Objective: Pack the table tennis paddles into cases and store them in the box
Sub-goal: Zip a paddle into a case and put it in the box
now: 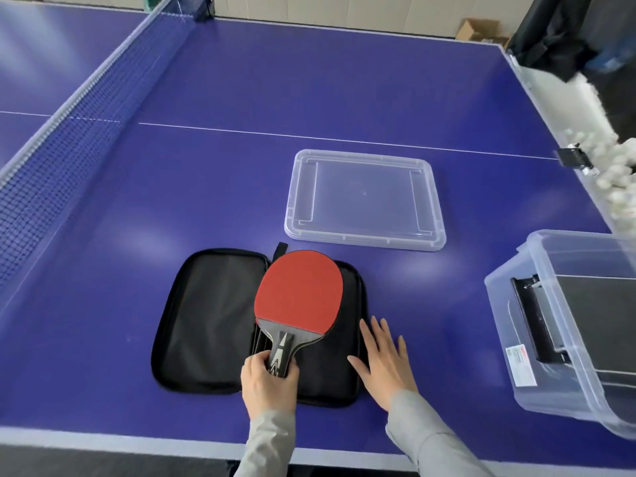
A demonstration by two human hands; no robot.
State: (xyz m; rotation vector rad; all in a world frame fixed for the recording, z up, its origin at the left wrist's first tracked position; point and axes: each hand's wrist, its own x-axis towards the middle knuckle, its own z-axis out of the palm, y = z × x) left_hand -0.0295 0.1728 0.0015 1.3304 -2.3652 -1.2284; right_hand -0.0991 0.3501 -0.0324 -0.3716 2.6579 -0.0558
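A black zip case (210,321) lies unzipped and spread flat near the table's front edge. A red-faced paddle (299,290) rests over the case's right half, handle pointing toward me. My left hand (268,380) grips the paddle's black handle. My right hand (382,359) lies flat, fingers spread, on the case's right edge and the table. A clear plastic box (509,339) stands at the right edge with a black case (592,321) inside it.
The box's clear lid (364,197) lies upside down behind the case. The net (69,132) runs along the left. Several white balls (616,166) sit in a catcher off the table's right side. Blue table (241,98) stretches behind.
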